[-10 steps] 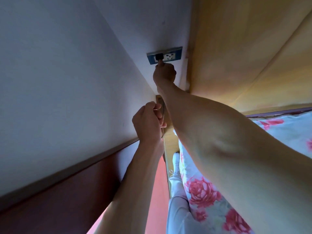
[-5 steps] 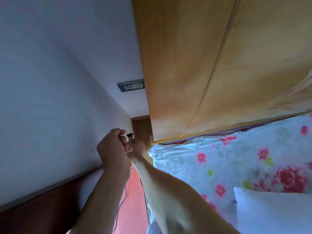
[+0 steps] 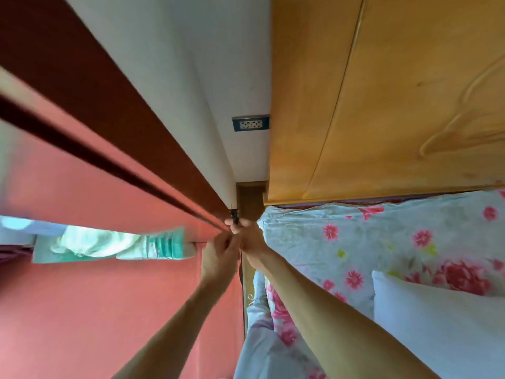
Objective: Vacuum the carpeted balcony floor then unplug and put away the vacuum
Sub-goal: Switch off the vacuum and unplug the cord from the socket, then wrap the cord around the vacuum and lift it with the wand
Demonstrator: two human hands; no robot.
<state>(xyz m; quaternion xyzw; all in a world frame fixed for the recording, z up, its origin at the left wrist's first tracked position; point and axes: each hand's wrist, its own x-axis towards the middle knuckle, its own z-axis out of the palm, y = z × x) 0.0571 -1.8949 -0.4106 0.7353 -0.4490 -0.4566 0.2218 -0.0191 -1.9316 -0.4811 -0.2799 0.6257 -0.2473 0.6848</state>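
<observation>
Both arms out, L hand (image 3: 218, 248) & R hand (image 3: 246, 232) touching, fingers curled.

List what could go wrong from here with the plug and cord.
1. The black plug sticks out above the right hand; its prongs might scrape the white wall.
2. Both hands are bunched together, left hand blurred, so the grip could slip and drop the plug into the gap beside the bed.

The left hand (image 3: 218, 251) is smeared by motion, so its grip cannot be read. The black plug (image 3: 234, 216) shows only as a small dark tip above the right hand (image 3: 250, 236); the cord is hidden behind both hands. The white pillow (image 3: 442, 318) runs off the right edge. The green-and-white cloth (image 3: 109, 246) at left is blurred.
</observation>
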